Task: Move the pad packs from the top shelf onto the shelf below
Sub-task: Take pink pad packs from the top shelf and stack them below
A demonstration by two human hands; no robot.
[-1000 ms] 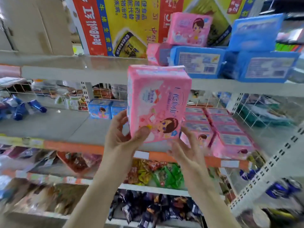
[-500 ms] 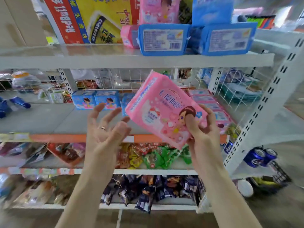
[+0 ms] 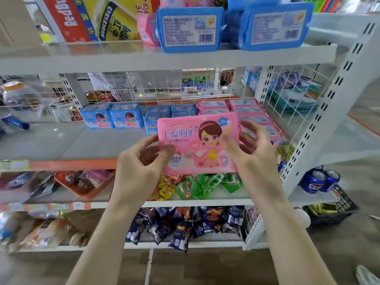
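I hold a pink pad pack (image 3: 191, 138) with a cartoon girl on its face, level and upright, in front of the second shelf (image 3: 67, 138). My left hand (image 3: 144, 159) pinches its left edge. My right hand (image 3: 246, 147) grips its right end, thumb on the front. On the top shelf (image 3: 102, 56) lie two blue pad packs (image 3: 190, 29) (image 3: 271, 27) with a pink pack (image 3: 147, 27) beside them. Rows of blue packs (image 3: 112, 116) and pink packs (image 3: 246, 112) stand on the second shelf behind the held pack.
A Red Bull carton (image 3: 96, 17) stands on the top shelf at left. A white wire grid (image 3: 164, 85) backs the second shelf, and a perforated upright (image 3: 329, 112) bounds it at right. Snack bags (image 3: 197, 184) fill the lower shelves. Blue cans (image 3: 318, 179) sit at right.
The pack has turned from tilted to level with its front facing me and come lower. My left hand, free half a second ago, now pinches its left edge.
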